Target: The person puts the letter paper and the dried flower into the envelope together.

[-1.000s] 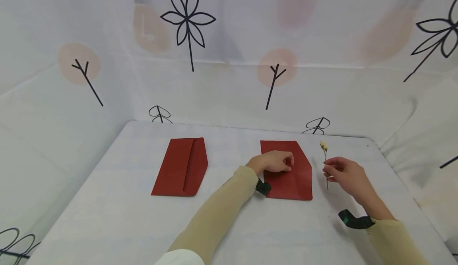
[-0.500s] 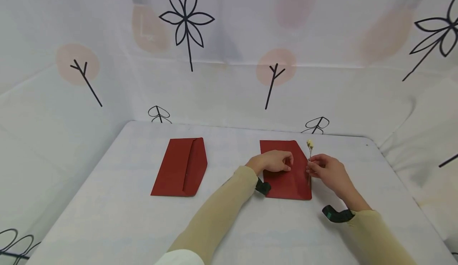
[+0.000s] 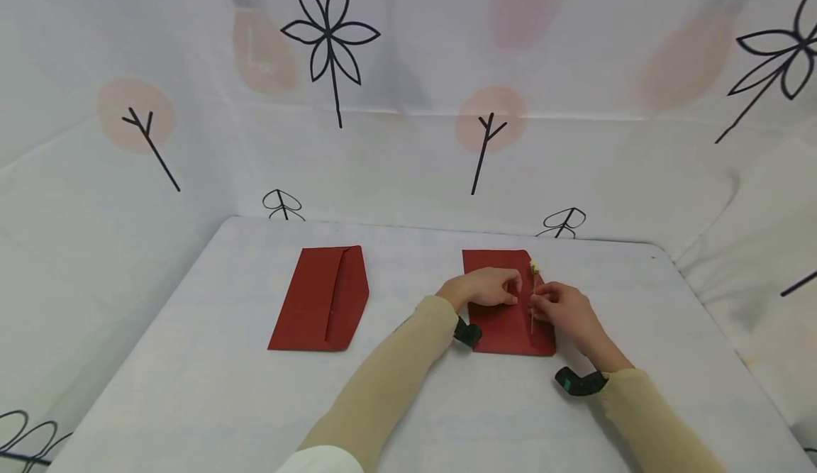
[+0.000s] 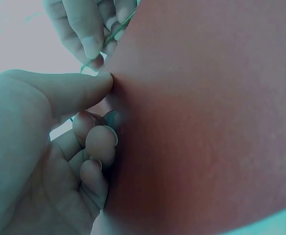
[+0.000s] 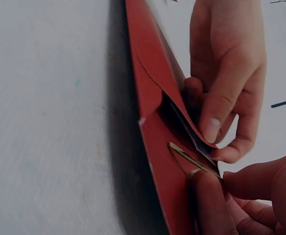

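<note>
On the right part of the table lies a red envelope (image 3: 504, 338), its flap side to the right. My left hand (image 3: 488, 286) pinches the edge of its pocket between thumb and fingers; the right wrist view shows this edge lifted and a dark gap beneath it. With thumb and fingertips, my right hand (image 3: 568, 313) holds a small dried flower (image 3: 535, 267) with pale yellow heads over the flap. In the right wrist view the stem (image 5: 187, 155) lies close to the pocket's mouth. Whether its end is inside cannot be seen.
A second red envelope (image 3: 309, 299) lies at the left of the white table (image 3: 210, 402), its flap also toward the right. Behind the table hangs a pale cloth (image 3: 396, 161) printed with plant drawings.
My right hand has moved left with the dried flower, from the bare table beside the right envelope to above its flap. My left hand has stayed on the envelope.
</note>
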Demonstrator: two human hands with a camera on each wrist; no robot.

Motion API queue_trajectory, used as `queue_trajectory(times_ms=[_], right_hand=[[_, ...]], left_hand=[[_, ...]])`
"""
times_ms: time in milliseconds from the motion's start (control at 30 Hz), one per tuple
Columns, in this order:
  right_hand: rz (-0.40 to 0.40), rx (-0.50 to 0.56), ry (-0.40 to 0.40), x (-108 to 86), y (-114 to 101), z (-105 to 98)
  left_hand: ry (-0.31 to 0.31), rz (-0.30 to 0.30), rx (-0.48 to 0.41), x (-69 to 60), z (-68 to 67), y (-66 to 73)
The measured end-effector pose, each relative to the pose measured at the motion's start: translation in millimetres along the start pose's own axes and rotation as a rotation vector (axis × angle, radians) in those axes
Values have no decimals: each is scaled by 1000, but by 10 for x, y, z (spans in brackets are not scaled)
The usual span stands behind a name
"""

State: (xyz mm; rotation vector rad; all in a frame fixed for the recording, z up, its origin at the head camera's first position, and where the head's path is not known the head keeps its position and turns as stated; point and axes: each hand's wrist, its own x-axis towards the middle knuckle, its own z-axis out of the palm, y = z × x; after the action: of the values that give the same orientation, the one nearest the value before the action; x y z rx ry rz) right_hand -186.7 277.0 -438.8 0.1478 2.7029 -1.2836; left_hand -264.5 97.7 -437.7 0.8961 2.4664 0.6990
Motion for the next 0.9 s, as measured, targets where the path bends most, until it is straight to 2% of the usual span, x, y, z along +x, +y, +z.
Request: queue_trajectory(times_ms=[133, 367, 667, 900], right_hand=[[18, 17, -22, 50, -31, 69], [36, 38, -42, 100, -36, 141], [8, 129, -89, 122, 29, 143], [-33, 123, -106, 114, 71, 125]], left_hand=[[-1, 11, -7, -26, -28, -12], [-2, 89, -26, -26, -46, -51], [12, 123, -48, -123, -140, 17], [28, 162, -72, -84, -125, -33]])
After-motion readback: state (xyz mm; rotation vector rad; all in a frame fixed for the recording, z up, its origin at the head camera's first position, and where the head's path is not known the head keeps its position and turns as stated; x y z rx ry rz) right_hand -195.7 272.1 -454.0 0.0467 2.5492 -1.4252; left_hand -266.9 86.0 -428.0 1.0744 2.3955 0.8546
